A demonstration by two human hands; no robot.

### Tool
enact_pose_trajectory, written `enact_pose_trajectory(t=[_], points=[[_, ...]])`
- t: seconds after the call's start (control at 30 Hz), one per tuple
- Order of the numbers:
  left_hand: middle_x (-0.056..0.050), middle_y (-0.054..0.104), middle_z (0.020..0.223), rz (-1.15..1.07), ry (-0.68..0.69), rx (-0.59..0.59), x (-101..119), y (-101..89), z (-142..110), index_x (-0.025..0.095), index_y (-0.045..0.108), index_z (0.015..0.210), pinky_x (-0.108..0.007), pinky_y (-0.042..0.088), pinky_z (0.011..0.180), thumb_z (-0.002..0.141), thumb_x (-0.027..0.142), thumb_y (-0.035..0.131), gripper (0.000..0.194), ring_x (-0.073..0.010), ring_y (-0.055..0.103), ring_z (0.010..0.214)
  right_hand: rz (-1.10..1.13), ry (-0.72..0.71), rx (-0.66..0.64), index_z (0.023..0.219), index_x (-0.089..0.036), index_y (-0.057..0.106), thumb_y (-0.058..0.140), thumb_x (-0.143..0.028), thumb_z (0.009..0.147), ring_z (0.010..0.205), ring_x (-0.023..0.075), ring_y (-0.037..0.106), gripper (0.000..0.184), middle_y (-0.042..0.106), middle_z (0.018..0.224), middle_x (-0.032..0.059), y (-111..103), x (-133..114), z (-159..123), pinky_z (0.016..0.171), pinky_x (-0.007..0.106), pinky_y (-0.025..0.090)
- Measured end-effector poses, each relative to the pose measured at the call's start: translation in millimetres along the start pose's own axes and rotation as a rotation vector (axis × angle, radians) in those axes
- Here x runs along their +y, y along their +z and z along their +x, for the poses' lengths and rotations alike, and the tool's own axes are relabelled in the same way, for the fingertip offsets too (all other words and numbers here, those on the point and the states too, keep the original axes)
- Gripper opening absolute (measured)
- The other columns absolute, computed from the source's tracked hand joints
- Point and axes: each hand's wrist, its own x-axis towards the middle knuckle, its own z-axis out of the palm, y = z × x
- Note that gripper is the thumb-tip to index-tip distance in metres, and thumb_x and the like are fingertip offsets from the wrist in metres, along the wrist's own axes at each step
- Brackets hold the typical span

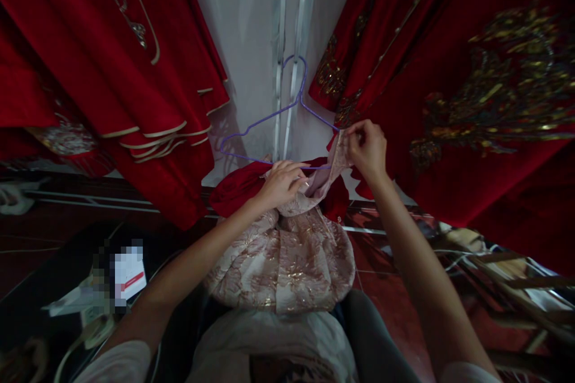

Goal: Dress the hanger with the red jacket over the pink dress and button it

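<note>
Brocade garment [287,257] looks pale pink, gathered and gold-flecked.

A thin purple hanger [298,99], its hook at the top, tilts slightly, its left end lower and bare. Its right end disappears behind the narrow upper band of a pale pink garment [287,263]. The garment's textured cloth has shiny gold patterning and a smooth, pinkish-lilac inside. Its main part sits below the hanger, bunched in thick, rounded folds.

The hanger [279,111] is beyond most of the garment [291,257], between left drapes [157,84] and right drapes [404,102].
</note>
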Motion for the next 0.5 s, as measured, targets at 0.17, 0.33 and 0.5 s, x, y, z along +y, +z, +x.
enact_pose_trajectory(t=[0.17, 0.33, 0.5], points=[[0.0, 0.067, 0.112, -0.027, -0.042, 0.072, -7, -0.1, -1, 0.021, 0.06, 0.085, -0.038, 0.036, 0.095, 0.093, 0.029, 0.046, 0.018, -0.0176, 0.056, 0.103, 0.135, 0.041, -0.035, 0.107, -0.02, 0.052, 0.041, -0.036, 0.093, 0.084, 0.02, 0.062, 0.024, 0.065, 0.094, 0.0077, 13, 0, -9, 0.075, 0.032, 0.044], [-0.003, 0.066, 0.11, -0.097, -0.051, 0.147, -14, -5.7, 3, 0.02, 0.058, 0.091, -0.035, 0.04, 0.093, 0.094, 0.03, 0.041, 0.02, -0.0168, 0.059, 0.103, 0.016, 0.002, -0.045, 0.092, -0.021, 0.061, 0.039, -0.045, 0.093, 0.083, 0.0217, 0.061, 0.032, 0.068, 0.087, 0.0066, 10, -6, -10, 0.076, 0.033, 0.042], [-0.005, 0.064, 0.09, -0.075, -0.289, 0.559, -59, -30.9, 2, 0.019, 0.058, 0.087, -0.03, 0.043, 0.082, 0.093, 0.036, 0.043, 0.023, -0.0173, 0.059, 0.089, -0.051, 0.032, -0.003, 0.081, -0.022, 0.063, 0.044, -0.048, 0.09, 0.077, 0.0214, 0.06, 0.034, 0.068, 0.078, 0.0039, 1, 3, -2, 0.079, 0.034, 0.04]])
